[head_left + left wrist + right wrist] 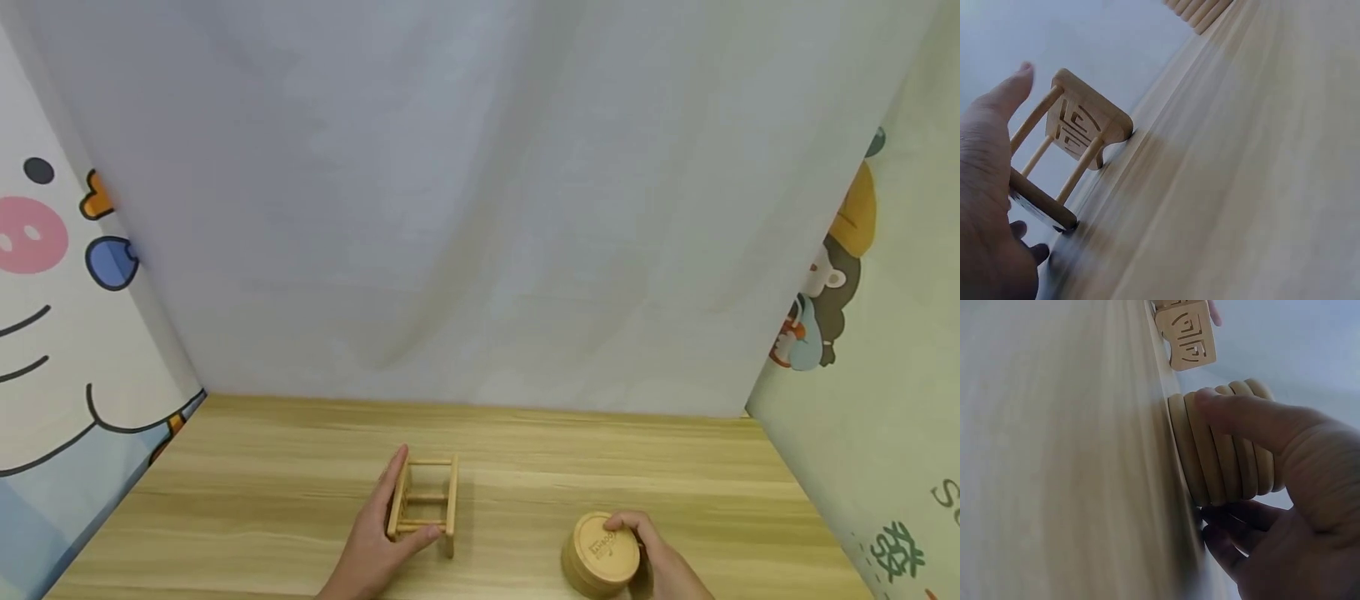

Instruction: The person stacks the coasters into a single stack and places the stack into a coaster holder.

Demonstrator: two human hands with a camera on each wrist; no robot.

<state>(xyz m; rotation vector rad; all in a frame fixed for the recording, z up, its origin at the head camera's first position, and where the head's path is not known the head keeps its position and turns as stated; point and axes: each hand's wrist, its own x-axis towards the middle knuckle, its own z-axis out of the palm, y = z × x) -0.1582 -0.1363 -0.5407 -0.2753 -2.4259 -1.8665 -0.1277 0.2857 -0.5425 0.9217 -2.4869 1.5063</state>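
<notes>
Around the left end panel of a light wooden coaster rack (453,492) is my left hand (375,529), thumb along the near rail and a finger at the panel's far edge. The left wrist view shows the rack's carved far panel (1088,115), joined by round rails to the nearer one. To the right, my right hand (660,554) grips a stack of round bamboo coasters (606,550) that sits flat on the table. Its thumb (1247,415) lies across the coaster edges; other fingers (1225,544) curl round the opposite side. Lettering marks the top coaster.
The wood-grain table (517,475) runs back to a hanging pale curtain (480,250). A cartoon pig panel (67,350) borders the left side. A pale green printed panel (885,400) borders the right. Bare tabletop lies between the rack and the stack.
</notes>
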